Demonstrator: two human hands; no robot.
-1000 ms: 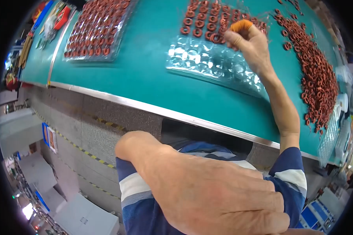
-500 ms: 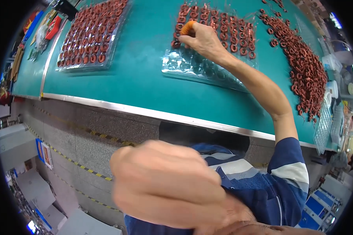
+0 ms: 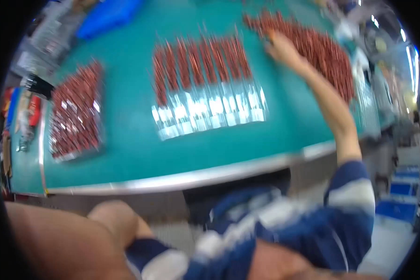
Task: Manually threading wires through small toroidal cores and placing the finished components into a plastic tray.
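My right hand (image 3: 284, 49), with an orange cover on one finger, reaches to the left edge of a loose pile of reddish-brown wire-wound ring coils (image 3: 319, 53). Motion smears its fingers, so I cannot tell whether a coil is between them. To its left lies a clear plastic tray (image 3: 212, 116); coils (image 3: 196, 63) stand in rows over its far part, while its near pockets hold none. My left arm (image 3: 63, 238) is raised close at the lower left, large and blurred. No fingers of my left hand can be made out there.
A second tray filled with coils (image 3: 74, 112) lies on the left of the green table (image 3: 130, 154). Beyond it are a black object (image 3: 38, 86), a red item (image 3: 34, 109) and a blue bag-like item (image 3: 109, 17). The table's pale front edge (image 3: 172, 182) runs before me.
My right hand has gone from the middle tray's coils rightward to the loose pile. My left fist has left the lower middle; that arm now shows at lower left. The whole view has shifted.
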